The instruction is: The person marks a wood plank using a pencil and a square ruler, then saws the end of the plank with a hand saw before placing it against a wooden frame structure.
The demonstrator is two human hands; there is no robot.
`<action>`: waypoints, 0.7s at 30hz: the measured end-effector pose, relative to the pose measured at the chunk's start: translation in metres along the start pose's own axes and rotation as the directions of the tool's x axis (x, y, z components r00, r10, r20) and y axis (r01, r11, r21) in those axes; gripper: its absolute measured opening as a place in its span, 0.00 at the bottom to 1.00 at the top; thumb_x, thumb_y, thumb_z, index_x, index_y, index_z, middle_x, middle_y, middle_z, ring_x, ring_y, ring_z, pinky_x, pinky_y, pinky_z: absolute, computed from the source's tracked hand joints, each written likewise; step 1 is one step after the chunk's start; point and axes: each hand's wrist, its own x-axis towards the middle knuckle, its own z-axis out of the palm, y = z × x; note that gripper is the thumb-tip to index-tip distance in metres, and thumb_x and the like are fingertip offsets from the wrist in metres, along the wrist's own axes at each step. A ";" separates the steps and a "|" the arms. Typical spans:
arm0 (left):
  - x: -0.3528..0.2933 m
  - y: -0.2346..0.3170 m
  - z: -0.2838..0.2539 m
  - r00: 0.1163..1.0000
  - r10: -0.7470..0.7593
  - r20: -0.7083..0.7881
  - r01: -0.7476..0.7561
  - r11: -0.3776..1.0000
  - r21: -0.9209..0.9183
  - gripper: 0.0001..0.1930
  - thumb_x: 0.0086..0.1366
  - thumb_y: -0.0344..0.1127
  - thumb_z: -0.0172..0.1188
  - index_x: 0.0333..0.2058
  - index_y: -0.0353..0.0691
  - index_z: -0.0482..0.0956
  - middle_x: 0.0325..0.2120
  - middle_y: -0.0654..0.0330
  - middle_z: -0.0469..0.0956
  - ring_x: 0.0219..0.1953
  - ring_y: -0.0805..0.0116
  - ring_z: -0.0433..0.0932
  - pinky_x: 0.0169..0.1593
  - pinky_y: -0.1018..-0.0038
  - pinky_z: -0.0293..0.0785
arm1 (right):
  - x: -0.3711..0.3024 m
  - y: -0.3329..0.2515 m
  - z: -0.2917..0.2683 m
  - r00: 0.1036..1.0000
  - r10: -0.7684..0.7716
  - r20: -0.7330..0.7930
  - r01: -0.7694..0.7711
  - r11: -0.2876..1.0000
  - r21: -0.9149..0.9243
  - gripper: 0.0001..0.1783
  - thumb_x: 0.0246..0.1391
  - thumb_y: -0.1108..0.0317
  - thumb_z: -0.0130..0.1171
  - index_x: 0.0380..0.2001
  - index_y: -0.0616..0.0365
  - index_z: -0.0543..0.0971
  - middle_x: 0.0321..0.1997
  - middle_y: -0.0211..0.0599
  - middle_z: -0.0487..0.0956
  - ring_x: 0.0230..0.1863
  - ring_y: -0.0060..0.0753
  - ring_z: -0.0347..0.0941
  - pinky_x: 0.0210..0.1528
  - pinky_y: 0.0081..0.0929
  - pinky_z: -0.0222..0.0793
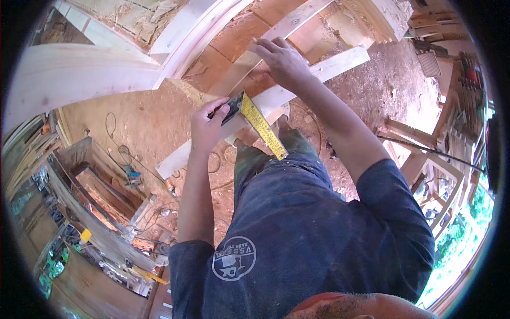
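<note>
A long, straight, pale wooden plank (340,66) lies slantwise in front of the person. The left hand (209,121) pinches the black stock of a yellow-bladed, L-shaped measuring square (264,127) between thumb and fingers, at the plank's far edge. Gripping only the stock seems meant to keep the blade's markings uncovered; the stock runs roughly parallel to the plank, probably so that the blade crosses it squarely. Whether stock and edge touch, I cannot tell.

The right hand (284,64) is beyond the plank, its fingers bent over a flat, light-brown wooden board (297,21). It may be steadying that board or pinching something small; I cannot tell which.

The square's blade is bright yellow with dark graduations, and its free end juts past the plank's near edge toward the person's clothes. The plank looks smooth and whitish, and reddish, dusty ground (393,80) shows beside its right end.
</note>
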 end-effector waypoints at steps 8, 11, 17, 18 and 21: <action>0.017 0.009 0.012 0.999 0.039 -0.037 -0.035 0.993 0.114 0.11 0.67 0.32 0.69 0.46 0.37 0.89 0.41 0.50 0.88 0.43 0.60 0.87 0.50 0.67 0.79 | 0.068 0.048 0.031 0.992 -0.017 -0.123 0.003 0.993 -0.115 0.22 0.58 0.71 0.56 0.57 0.48 0.78 0.61 0.31 0.78 0.61 0.49 0.74 0.61 0.43 0.78; 0.024 0.008 0.019 0.998 0.029 -0.057 -0.019 0.983 0.181 0.11 0.66 0.32 0.70 0.46 0.38 0.89 0.41 0.48 0.88 0.42 0.56 0.87 0.49 0.67 0.79 | 0.061 0.038 0.024 0.974 0.023 -0.227 -0.041 0.996 -0.077 0.27 0.56 0.74 0.59 0.60 0.50 0.76 0.60 0.38 0.77 0.62 0.52 0.73 0.62 0.48 0.77; 0.016 -0.010 0.030 0.975 0.211 -0.070 -0.160 0.885 0.437 0.15 0.67 0.41 0.71 0.48 0.40 0.89 0.40 0.50 0.87 0.42 0.50 0.84 0.47 0.59 0.79 | -0.032 -0.003 -0.036 0.916 0.318 -0.244 -0.246 0.927 0.282 0.39 0.49 0.76 0.69 0.66 0.53 0.70 0.57 0.51 0.75 0.57 0.55 0.76 0.59 0.46 0.76; 0.010 -0.001 0.029 0.954 0.297 -0.033 -0.235 0.814 0.531 0.17 0.66 0.41 0.71 0.49 0.38 0.88 0.40 0.48 0.86 0.42 0.48 0.83 0.47 0.59 0.79 | -0.050 -0.011 -0.046 0.883 0.423 -0.205 -0.346 0.880 0.326 0.38 0.50 0.75 0.70 0.66 0.53 0.70 0.55 0.50 0.76 0.54 0.54 0.78 0.57 0.44 0.76; 0.007 0.003 0.029 0.929 0.368 0.030 -0.304 0.716 0.628 0.22 0.64 0.42 0.73 0.52 0.35 0.86 0.40 0.47 0.85 0.42 0.47 0.83 0.47 0.58 0.79 | -0.098 -0.031 -0.057 0.823 0.566 -0.056 -0.497 0.764 0.413 0.28 0.57 0.72 0.69 0.61 0.56 0.76 0.48 0.48 0.80 0.49 0.48 0.80 0.52 0.40 0.76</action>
